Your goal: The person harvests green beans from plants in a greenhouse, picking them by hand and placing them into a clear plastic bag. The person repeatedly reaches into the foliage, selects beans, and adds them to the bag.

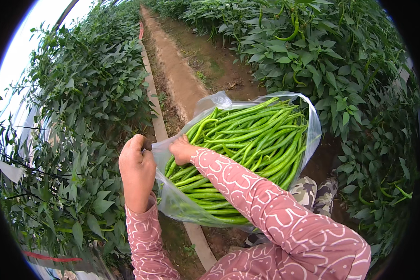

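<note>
A clear plastic bag (311,122) full of long green chili peppers (252,133) stands open in front of me, its mouth facing up. My left hand (138,164) grips the bag's left rim in a closed fist. My right arm reaches across the peppers, and my right hand (183,149) is at the inner left side of the bag, against the peppers near the rim. Its fingers are partly hidden, so what they hold cannot be told.
Leafy pepper plants (101,77) rise on the left, and more plants (336,63) with hanging green peppers on the right. A dirt path (175,70) runs ahead between the rows. A narrow pale edging strip (154,98) passes beneath the bag.
</note>
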Motion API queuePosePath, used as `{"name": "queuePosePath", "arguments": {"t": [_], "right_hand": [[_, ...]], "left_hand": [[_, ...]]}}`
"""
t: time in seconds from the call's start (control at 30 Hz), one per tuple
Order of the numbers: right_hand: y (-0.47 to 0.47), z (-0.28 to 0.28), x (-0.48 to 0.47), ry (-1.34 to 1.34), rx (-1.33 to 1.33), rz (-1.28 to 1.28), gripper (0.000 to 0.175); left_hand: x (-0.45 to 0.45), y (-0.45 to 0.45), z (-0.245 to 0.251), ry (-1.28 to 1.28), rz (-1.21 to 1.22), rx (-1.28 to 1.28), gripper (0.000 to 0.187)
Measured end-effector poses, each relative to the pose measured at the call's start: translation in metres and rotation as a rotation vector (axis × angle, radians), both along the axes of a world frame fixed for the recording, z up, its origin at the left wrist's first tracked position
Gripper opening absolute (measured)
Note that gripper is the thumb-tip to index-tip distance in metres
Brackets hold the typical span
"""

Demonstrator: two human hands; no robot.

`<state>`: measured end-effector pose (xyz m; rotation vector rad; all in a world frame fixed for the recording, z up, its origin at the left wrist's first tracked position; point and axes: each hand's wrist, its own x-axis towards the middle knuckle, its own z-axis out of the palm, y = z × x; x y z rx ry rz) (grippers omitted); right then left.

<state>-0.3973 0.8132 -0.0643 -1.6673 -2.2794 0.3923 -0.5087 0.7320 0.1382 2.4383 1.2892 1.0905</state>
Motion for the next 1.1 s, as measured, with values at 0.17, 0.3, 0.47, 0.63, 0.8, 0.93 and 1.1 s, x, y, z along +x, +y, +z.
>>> {"name": "queuePosePath", "arguments": {"t": [0.17,0.3,0.47,0.63,0.8,0.93,1.1], "right_hand": [[-0.026,-0.007,-0.016,0.189,0.289,-0.323,0.022],[0.003,-0.01,-0.003,0.337,-0.101,-0.234,0.025],[0.005,0.037,0.003,0.618,-0.033,-0.335,0.015],[-0.117,0.145,0.028,0.669,0.234,-0.132,0.02],[-0.319,0.14,0.125,0.865,0.69,-0.309,0.007],[-0.497,0.071,0.186,1.02,0.619,-1.149,0.011],[-0.661,0.016,0.18,1.047,0.695,-1.799,0.011]], "left_hand": [[-0.003,-0.006,-0.014,-0.27,-0.105,-0.243,0.012],[-0.011,0.001,-0.026,-0.334,-0.118,-0.304,0.013],[-0.026,0.036,-0.041,-0.204,-0.216,-0.25,0.01],[-0.01,-0.009,-0.018,0.218,-0.111,-0.036,0.016],[-0.013,-0.148,0.034,-0.241,-0.281,-0.046,0.035],[0.071,-0.235,0.013,-0.718,-0.963,-0.248,0.034],[0.218,-0.378,-0.027,0.178,-1.741,-0.364,0.031]]}}
